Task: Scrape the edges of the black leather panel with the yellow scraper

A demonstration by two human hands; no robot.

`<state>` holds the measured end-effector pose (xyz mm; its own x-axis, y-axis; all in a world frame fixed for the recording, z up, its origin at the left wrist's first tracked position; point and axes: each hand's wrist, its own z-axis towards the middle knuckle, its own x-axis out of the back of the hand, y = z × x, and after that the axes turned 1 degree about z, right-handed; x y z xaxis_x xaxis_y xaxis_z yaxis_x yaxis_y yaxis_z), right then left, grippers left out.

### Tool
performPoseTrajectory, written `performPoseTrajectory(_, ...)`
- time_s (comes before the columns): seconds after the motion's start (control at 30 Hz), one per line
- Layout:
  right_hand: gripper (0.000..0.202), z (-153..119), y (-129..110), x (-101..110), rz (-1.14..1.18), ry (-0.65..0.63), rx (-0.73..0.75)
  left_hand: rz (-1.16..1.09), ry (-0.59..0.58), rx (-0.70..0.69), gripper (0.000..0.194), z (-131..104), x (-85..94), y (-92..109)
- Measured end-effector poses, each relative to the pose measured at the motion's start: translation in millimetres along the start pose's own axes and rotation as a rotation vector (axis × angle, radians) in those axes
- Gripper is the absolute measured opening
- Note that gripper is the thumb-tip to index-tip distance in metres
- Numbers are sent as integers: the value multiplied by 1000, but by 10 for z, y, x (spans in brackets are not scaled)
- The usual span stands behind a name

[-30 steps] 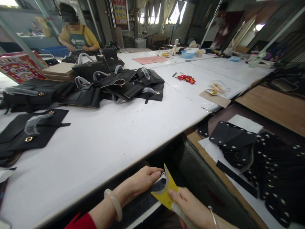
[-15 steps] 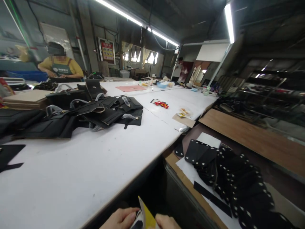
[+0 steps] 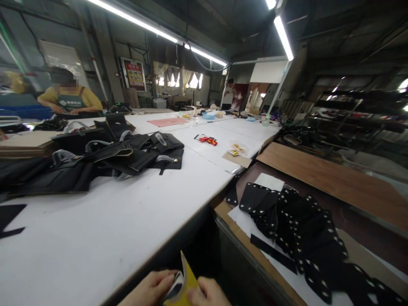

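Two Hands at Close Work by a Broad White Table [image 3: 95,246]

The smooth-topped table runs far back into the room. Right of it lies a long, flat brown wooden board [image 3: 318,178]. A heap of black leather-look bags [image 3: 143,159], their handles wrapped in clear plastic, covers the table's left side. Overlapping flat black pieces dotted with white [image 3: 306,229] spread before the board; a straight black strip [image 3: 272,253] lies beside them.

At the bottom, off the table's near edge, the left hand [image 3: 154,289] pinches a curved black-and-white piece [image 3: 176,284], partly hidden. The right hand [image 3: 208,293] grips a pointed, flat yellow piece [image 3: 190,278] between the two hands. Whether the two held pieces touch cannot be told.
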<state>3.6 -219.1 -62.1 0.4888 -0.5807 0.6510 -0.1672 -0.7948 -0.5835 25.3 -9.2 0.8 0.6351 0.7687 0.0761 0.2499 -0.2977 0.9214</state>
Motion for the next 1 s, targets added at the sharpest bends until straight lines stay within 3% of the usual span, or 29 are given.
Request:
performPoseTrajectory(0.13, 52, -76, 36, 352, -91, 29, 177, 8, 120, 46, 46, -71, -5, -92)
performPoseTrajectory(0.23, 63, 138, -17, 660, -250, 38, 322, -76, 183, 100, 55, -75, 13, -197)
performPoseTrajectory(0.4, 57, 505, -385, 958, -574, 6, 641, -230, 230, 108, 77, -55, -9, -215)
performPoseTrajectory(0.53, 54, 713, -666, 1013, -774, -80, 841, -237, 257, 108, 77, -99, 0, -94)
performPoseTrajectory(0.67, 53, 832, -808, 1004, -892, -153, 960, -139, 249, 87, 60, -148, 22, 18)
performPoseTrajectory(1.0, 54, 883, -1007, 983, -1005, -216, 1055, 18, 220, -4, 34, -169, 30, 61)
